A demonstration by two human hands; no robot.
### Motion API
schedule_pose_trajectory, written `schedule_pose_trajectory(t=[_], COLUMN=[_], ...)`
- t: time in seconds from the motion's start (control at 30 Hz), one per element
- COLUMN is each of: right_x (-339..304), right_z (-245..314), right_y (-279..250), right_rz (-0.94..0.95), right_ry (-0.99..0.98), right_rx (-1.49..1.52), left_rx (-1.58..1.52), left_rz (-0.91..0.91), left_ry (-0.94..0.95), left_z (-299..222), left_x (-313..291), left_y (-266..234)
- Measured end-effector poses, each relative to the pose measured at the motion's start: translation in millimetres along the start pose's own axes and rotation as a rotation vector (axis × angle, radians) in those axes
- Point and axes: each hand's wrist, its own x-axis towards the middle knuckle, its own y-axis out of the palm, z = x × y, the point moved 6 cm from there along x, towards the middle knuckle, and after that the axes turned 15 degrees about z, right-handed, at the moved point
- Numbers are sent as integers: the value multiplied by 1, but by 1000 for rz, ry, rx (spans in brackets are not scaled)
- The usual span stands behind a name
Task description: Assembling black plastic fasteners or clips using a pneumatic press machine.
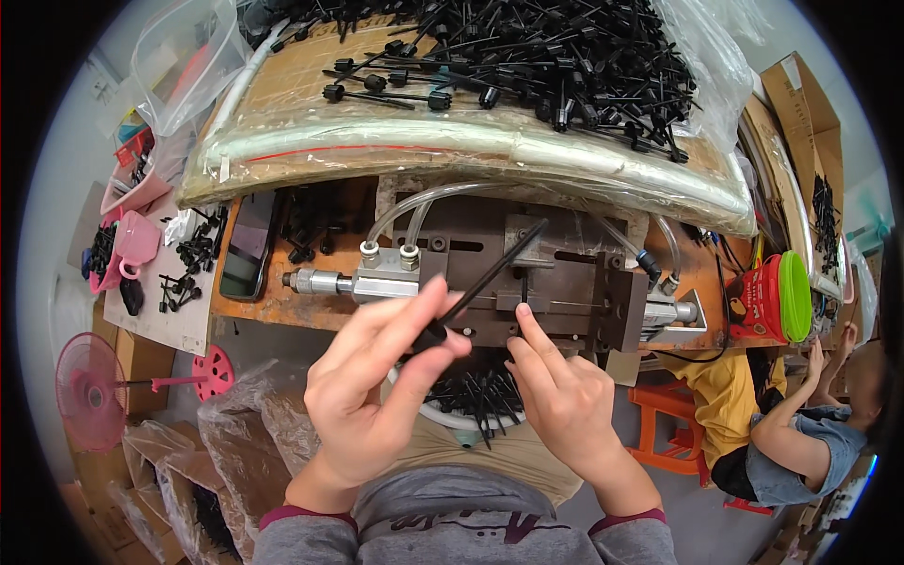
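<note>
I have my left hand (372, 395) pinching a rod (496, 268); right hand (570, 400) half-curled, clamp (617, 311) just ahead, grip: can't tell.

Slim black thick-headed rod (493, 271), tilted in the left hand (370, 381).

On the left part of the orange wooden surface (268, 313), a dark phone (249, 250) lying flat. Farther left, a pink container (137, 239) with a handle, and above it, at the upper left, a clear plastic bin (179, 80). Below these, a pink fan (91, 391), near crumpled clear plastic (259, 414) around cardboard. Toward the surface's right end, a red tub (753, 299) with a lime-green rim. Lower down, an orange stool (659, 399) beside yellow cloth (713, 405), plus a person (800, 443) in blue denim. Upper right, a brown carton (815, 113).
</note>
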Motion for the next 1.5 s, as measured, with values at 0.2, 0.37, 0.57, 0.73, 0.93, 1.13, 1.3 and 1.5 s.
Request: schedule_pose_trajectory(t=[0.2,0.37,0.57,0.73,0.93,1.13,1.3,1.5], right_x=[0,2,7,47,144,205,202,184], right_z=[0,2,3,-24,-63,-87,-87,-100], right_y=[0,-2,-17,-71,-124,-99,-97,-119], right_rz=[28,43,83,-242,-502,-285,-227,-351], right_ry=[57,26,-6,-59,-100,-29,-10,-154], right_rx=[28,4,15,144,-229,-389,-366,-99], left_rx=[77,204,272,386,682,850,958,912], left_rz=[8,145,168,222,284,307,386,417], left_ry=[64,120,163,186,202,234,220,182], left_z=[3,0,-2,8,17,33,33,36], left_x=[-5,-1,0,-7,-10,-10,-6,-5], left_y=[-2,3,11,22,56,74,84,81])
